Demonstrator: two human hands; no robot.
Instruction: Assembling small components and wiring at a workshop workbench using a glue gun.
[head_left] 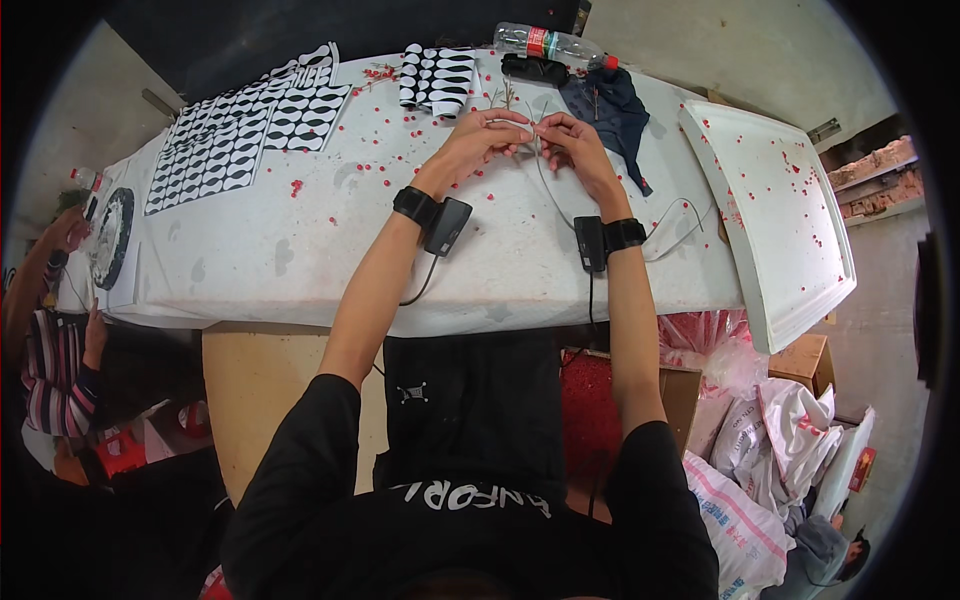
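Over the far middle of the table, my left hand (482, 140) and my right hand (580, 148) are close together, fingertips almost meeting. Both are closed in a pinch on a thin grey-green wire stem (543, 178), whose long tail curves down toward my right wrist. What sits right at the fingertips is too small to make out. Just beyond my left fingers are brownish twigs (508, 97). Small red beads (387, 183) lie scattered around both hands.
Black-and-white patterned cloths (215, 150) and a folded one (437, 80) lie on the white table (330, 265). At the back are a plastic bottle (548, 42), a black pouch (533, 69) and dark cloth (612, 108). A white tray (770, 200) stands right; another person's hand (68, 230) is far left.
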